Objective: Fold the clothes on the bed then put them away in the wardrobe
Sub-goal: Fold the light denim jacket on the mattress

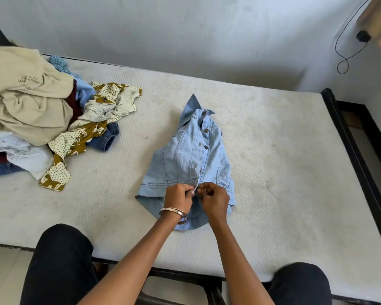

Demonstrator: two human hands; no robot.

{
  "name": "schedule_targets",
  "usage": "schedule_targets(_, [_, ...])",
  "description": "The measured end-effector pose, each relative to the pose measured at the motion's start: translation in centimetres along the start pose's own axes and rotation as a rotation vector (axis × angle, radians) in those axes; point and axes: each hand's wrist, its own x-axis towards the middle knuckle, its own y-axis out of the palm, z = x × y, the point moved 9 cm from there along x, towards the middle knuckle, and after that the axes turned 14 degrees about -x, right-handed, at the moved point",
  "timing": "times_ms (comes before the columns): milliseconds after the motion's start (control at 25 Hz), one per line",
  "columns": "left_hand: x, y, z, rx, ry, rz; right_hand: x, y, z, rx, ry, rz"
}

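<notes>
A light blue denim jacket [191, 155] lies front-up on the white mattress [273, 150], collar pointing away from me, its metal buttons in a row down the middle. My left hand [178, 198], with a metal bangle on the wrist, and my right hand [213, 200] both pinch the jacket's lower hem at the button placket, fingertips nearly touching. A pile of unfolded clothes [31, 111] sits at the left of the bed: a beige garment on top, a mustard-and-cream printed piece, dark denim and white cloth.
The black bed frame [348, 150] runs along the right and front edges. A grey wall [185, 29] stands behind the bed. A black cable and plug [363, 36] hang at the upper right. My knees in dark trousers press at the bed's near edge.
</notes>
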Motion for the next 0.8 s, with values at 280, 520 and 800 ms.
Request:
schedule_targets(280, [0.8, -0.8, 1.4, -0.184, -0.123, -0.059, 0.5, 1.3, -1.0, 0.135, 0.056, 0.127])
schedule_targets(520, [1.6, 0.2, 1.8, -0.088, -0.074, -0.052, 1.1, 1.4, -0.5, 0.128, 0.119, 0.171])
schedule_targets(800, [1.7, 0.7, 0.9, 0.026, -0.001, -0.057, 0.7, 0.6, 0.2, -0.058, 0.054, -0.041])
